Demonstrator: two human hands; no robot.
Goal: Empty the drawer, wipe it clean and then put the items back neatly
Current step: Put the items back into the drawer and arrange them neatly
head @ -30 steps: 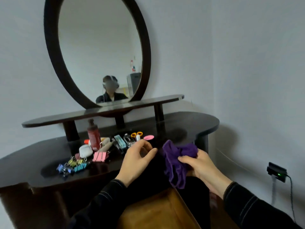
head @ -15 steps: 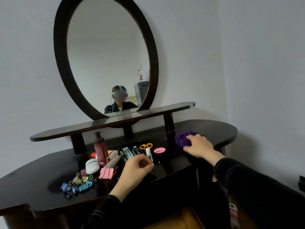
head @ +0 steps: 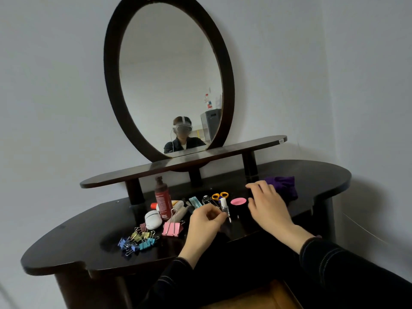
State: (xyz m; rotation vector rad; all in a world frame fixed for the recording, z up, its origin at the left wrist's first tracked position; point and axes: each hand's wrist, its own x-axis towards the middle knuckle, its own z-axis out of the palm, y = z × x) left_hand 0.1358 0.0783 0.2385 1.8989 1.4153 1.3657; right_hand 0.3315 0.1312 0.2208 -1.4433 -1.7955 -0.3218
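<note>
Nearby, red bottle, scissors and binder clips crowd the tabletop.

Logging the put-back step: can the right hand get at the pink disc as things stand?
Probably yes. The right hand is open right beside the pink disc, which lies uncovered on the tabletop; the purple cloth sits behind the hand, not between them.

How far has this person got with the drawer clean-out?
Emptying looks done: binder clips, red bottle and scissors sit on the tabletop. Wiping seems over, since the purple cloth lies loose beside the right hand. The left hand is at a small bottle; putting everything back remains.
</note>
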